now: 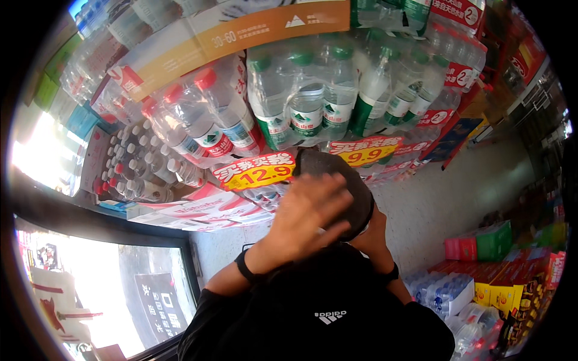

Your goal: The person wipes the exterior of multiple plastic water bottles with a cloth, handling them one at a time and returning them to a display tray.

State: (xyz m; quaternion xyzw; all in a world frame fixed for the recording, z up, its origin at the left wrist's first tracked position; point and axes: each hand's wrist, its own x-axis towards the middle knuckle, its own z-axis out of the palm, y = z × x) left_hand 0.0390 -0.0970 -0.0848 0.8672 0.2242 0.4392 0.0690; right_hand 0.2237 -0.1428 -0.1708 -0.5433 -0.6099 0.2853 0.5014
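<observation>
A dark grey rounded thing [347, 171], which looks like a cloth cap, is up in front of my chest. My left hand [310, 210] lies over its near left side, fingers stretched and apart, somewhat blurred by motion. On the thing's right edge is my right hand [373, 233], gripping it from the side, with most of its fingers hidden behind it. Beyond my hands stand shrink-wrapped packs of water bottles, with green-capped bottles [304, 99] in the middle and red-capped bottles [208, 114] to their left. Yellow and red price signs [256, 171] hang along their front.
Small white-capped bottles [144, 159] fill a carton at the left, beside a glass door [144, 283]. An orange-brown carton tray [241, 30] sits across the upper packs. At lower right, bottle packs [442, 293] and yellow boxes [500, 295] stand on the grey floor [415, 210].
</observation>
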